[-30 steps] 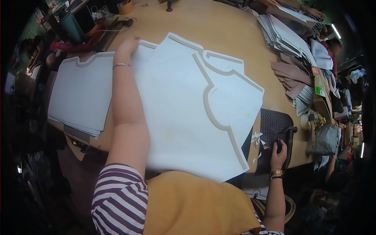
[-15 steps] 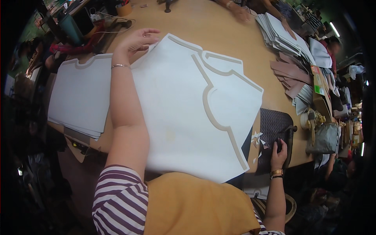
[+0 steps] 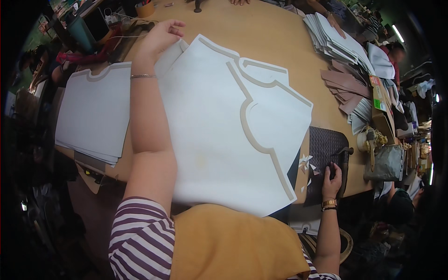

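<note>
A large white cut sheet with a beige border [image 3: 219,140] lies on the wooden table [image 3: 261,42], over two similar bordered pieces [image 3: 280,107]. My left hand [image 3: 161,36] is raised at the sheet's far left corner with loosely curled fingers holding nothing; my forearm crosses the sheet's left edge. My right hand [image 3: 332,176] rests with bent fingers on a dark woven mat [image 3: 326,144] at the table's near right edge. It sits right beside a dark hammer [image 3: 344,161]; whether it grips anything is unclear. Small white scraps [image 3: 305,163] lie on the mat.
A stack of white pieces [image 3: 93,112] lies at the left. Stacks of white sheets [image 3: 336,42] and brown pieces [image 3: 345,88] sit far right, beside a cardboard box [image 3: 380,107] and a grey bag [image 3: 385,163]. Another person's hand [image 3: 335,23] works there. A teal bottle [image 3: 84,32] stands far left.
My left hand has moved from the sheet's far left edge further away and to the right, lifting off it. My right hand has stayed on the mat.
</note>
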Available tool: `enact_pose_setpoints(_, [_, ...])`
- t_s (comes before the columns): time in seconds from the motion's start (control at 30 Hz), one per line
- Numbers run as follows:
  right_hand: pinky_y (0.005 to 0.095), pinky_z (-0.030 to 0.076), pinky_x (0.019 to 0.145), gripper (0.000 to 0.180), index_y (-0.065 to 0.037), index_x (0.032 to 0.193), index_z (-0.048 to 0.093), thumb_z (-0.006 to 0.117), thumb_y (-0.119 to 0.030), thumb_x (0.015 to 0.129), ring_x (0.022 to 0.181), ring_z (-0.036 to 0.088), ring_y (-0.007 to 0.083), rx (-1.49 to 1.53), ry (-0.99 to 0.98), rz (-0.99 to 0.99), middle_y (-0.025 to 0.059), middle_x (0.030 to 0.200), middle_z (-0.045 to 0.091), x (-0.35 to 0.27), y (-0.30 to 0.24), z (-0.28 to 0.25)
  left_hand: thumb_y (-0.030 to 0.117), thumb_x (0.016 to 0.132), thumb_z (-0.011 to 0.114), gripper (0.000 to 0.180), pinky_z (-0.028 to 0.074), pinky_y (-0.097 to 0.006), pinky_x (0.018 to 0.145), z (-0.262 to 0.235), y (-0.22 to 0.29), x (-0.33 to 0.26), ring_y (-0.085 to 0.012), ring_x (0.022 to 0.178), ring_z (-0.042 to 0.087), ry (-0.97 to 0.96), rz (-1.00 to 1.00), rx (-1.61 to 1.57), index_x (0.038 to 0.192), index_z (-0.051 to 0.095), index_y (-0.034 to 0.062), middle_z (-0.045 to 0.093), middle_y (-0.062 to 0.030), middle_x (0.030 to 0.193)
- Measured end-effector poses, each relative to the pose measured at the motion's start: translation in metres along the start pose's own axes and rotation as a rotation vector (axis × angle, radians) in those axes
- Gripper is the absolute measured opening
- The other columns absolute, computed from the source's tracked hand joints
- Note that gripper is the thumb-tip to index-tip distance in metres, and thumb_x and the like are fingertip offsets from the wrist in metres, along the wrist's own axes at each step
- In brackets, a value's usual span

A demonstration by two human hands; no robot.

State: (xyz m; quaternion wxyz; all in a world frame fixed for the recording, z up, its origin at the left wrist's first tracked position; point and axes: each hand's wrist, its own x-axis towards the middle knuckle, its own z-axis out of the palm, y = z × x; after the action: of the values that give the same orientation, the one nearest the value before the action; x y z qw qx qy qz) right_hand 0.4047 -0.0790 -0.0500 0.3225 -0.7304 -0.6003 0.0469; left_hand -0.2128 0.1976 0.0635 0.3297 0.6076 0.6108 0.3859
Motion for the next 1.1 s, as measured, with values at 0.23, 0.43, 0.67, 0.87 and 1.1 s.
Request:
enact_pose_setpoints(0.23, [0.0345, 0.046, 0.092, 0.027, 0.003, 0.112, 0.061, 0.064, -0.014, 0.090, 0.102, 0.062, 0.0274, 0.011, -0.011, -0.001, 0.0151, 0.107, 0.065, 0.002, 0.000, 0.001, 0.008, 0.081, 0.066, 0.042, 0.049, -0.033, 0.091, -0.013, -0.044, 0.016, -0.0222, 0.110, 0.062, 0.381, -0.125, 0.529, 0.124, 0.063, 0.0117, 0.065, -0.0111, 0.120])
enact_pose_setpoints(0.43, [0.0344, 0.046, 0.092, 0.028, 0.003, 0.112, 0.061, 0.065, -0.014, 0.090, 0.102, 0.062, 0.0270, 0.013, 0.003, -0.010, 0.0150, 0.108, 0.065, 0.001, 0.002, 0.001, 0.026, 0.072, 0.076, 0.053, 0.048, -0.043, 0.097, -0.011, -0.102, 0.024, -0.0302, 0.119, 0.057, 0.250, -0.402, 0.676, 0.123, 0.064, 0.0185, 0.061, -0.0150, 0.126])
enact_pose_setpoints(0.67, [0.0345, 0.046, 0.093, 0.028, 0.003, 0.113, 0.061, 0.064, -0.013, 0.090, 0.103, 0.062, 0.0266, 0.015, -0.009, 0.003, 0.0150, 0.109, 0.065, 0.002, 0.003, 0.002, 0.035, 0.069, 0.081, 0.069, 0.047, -0.040, 0.096, 0.029, 0.017, -0.014, -0.0336, 0.114, 0.057, 0.340, 0.216, 0.735, 0.130, 0.058, 0.0123, 0.062, -0.0162, 0.117])
enact_pose_setpoints(0.87, [0.0345, 0.046, 0.093, 0.027, 0.005, 0.112, 0.061, 0.064, -0.012, 0.091, 0.104, 0.061, 0.0274, 0.022, 0.002, 0.003, 0.0159, 0.109, 0.064, -0.001, 0.010, 0.001, 0.056, 0.073, 0.072, 0.070, 0.042, -0.052, 0.099, 0.126, 0.077, -0.036, -0.0350, 0.119, 0.054, -0.020, 0.235, 0.747, 0.127, 0.060, 0.0125, 0.062, -0.0134, 0.124])
enact_pose_setpoints(1.1, [0.0350, 0.047, 0.092, 0.027, 0.003, 0.112, 0.061, 0.064, -0.012, 0.090, 0.102, 0.062, 0.0274, 0.009, 0.006, -0.015, 0.0148, 0.106, 0.065, 0.001, 0.003, 0.002, 0.049, 0.077, 0.071, 0.063, 0.045, -0.057, 0.097, 0.091, -0.023, 0.007, -0.0336, 0.121, 0.056, -0.035, -0.327, 0.816, 0.122, 0.064, 0.0048, 0.056, -0.0188, 0.132])
